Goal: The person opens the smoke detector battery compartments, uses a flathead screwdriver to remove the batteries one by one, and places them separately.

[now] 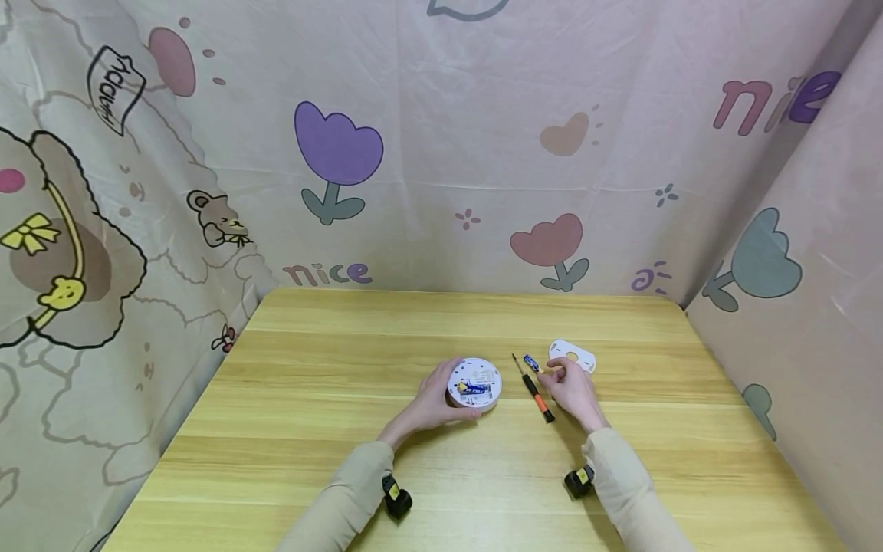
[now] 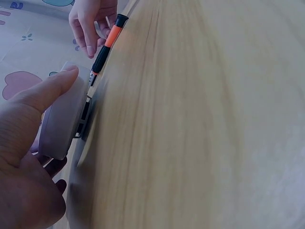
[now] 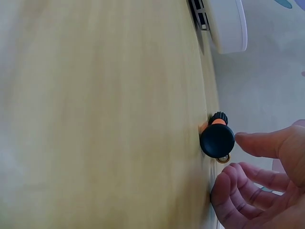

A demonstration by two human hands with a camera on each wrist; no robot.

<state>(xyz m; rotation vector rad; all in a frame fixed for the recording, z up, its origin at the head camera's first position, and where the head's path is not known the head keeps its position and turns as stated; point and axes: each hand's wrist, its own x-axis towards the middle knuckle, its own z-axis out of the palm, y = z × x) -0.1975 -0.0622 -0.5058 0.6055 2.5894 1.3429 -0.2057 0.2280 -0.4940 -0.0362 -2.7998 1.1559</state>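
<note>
My left hand (image 1: pixel 434 399) grips a round white device (image 1: pixel 487 369), which looks like a smoke alarm, by its rim. Its back faces up, and a blue battery (image 1: pixel 474 389) lies in its compartment. In the left wrist view, the thumb presses one side of the device (image 2: pixel 62 114), fingers behind it. My right hand (image 1: pixel 571 389) hovers at the near end of a loose blue battery (image 1: pixel 530 363) on the table. In the right wrist view, a gap shows between that hand's thumb and fingers (image 3: pixel 224 188); contact with the battery cannot be made out.
A black and orange screwdriver (image 1: pixel 533 391) lies between the device and my right hand, its tip pointing away. Beyond the right hand lies a white plate (image 1: pixel 579 356) with a central hole. A patterned curtain (image 1: pixel 441 153) hangs behind the wooden table (image 1: pixel 310 368).
</note>
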